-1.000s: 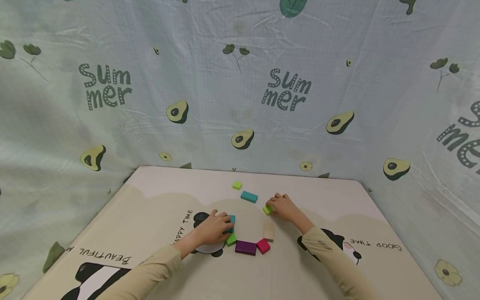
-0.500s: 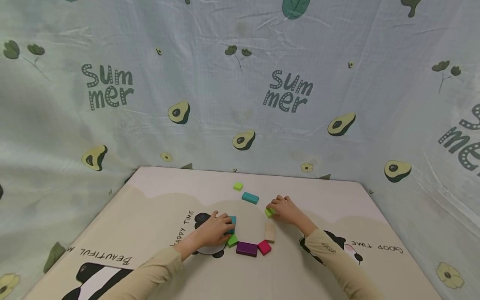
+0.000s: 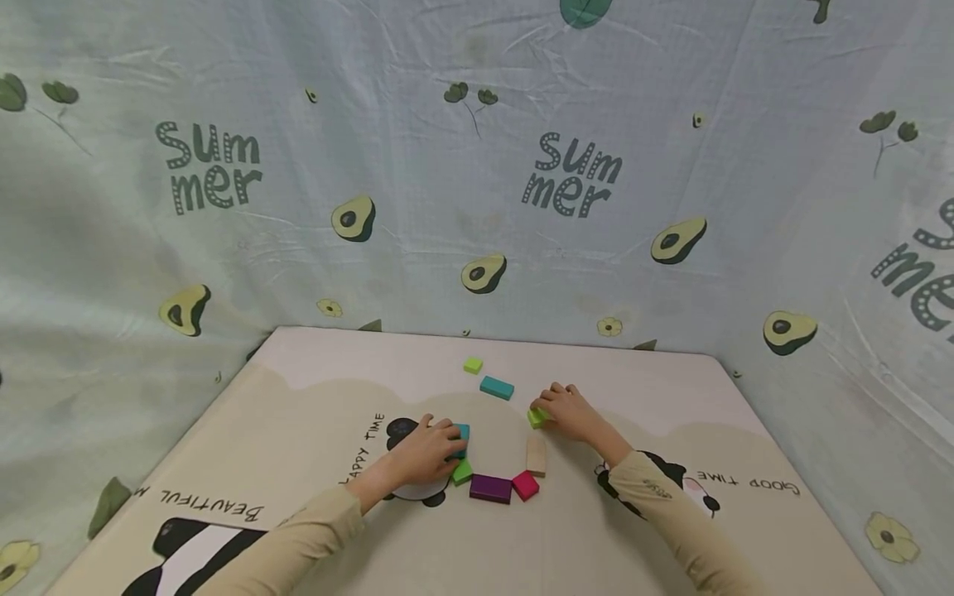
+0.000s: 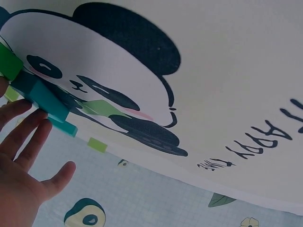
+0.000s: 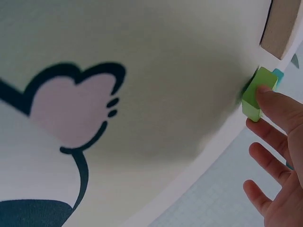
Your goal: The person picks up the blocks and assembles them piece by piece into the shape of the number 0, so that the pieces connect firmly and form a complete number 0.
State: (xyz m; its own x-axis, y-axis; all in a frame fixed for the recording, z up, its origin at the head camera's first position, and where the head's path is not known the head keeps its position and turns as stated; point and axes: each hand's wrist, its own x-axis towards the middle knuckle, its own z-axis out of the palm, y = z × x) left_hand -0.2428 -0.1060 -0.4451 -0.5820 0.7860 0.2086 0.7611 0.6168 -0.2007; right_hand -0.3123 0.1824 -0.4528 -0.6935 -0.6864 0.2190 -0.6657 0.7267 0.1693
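Note:
My left hand (image 3: 426, 451) curls its fingers over a teal block (image 3: 463, 439); its little finger sticks out free. The thumb is mostly hidden. Against the near end of that block lies a green block (image 3: 462, 472). On the right side, my right hand (image 3: 572, 414) pinches a lime green block (image 5: 259, 92) between thumb and index finger, its other fingers spread. This block is just beyond a plain wooden block (image 3: 536, 456). A purple block (image 3: 490, 488) and a red block (image 3: 525, 486) lie nearest the body, so the blocks form an open curve.
At the far side of the curve lie another teal block (image 3: 497, 387) and a small lime block (image 3: 473, 365). The table mat (image 3: 417, 555) has printed pandas and lettering. A hanging sheet (image 3: 417, 165) with avocado prints stands behind the table and at both sides.
The lime green block in my right hand has shifted slightly nearer the wooden block. My left hand stays on its teal block. The head view tilts a little.

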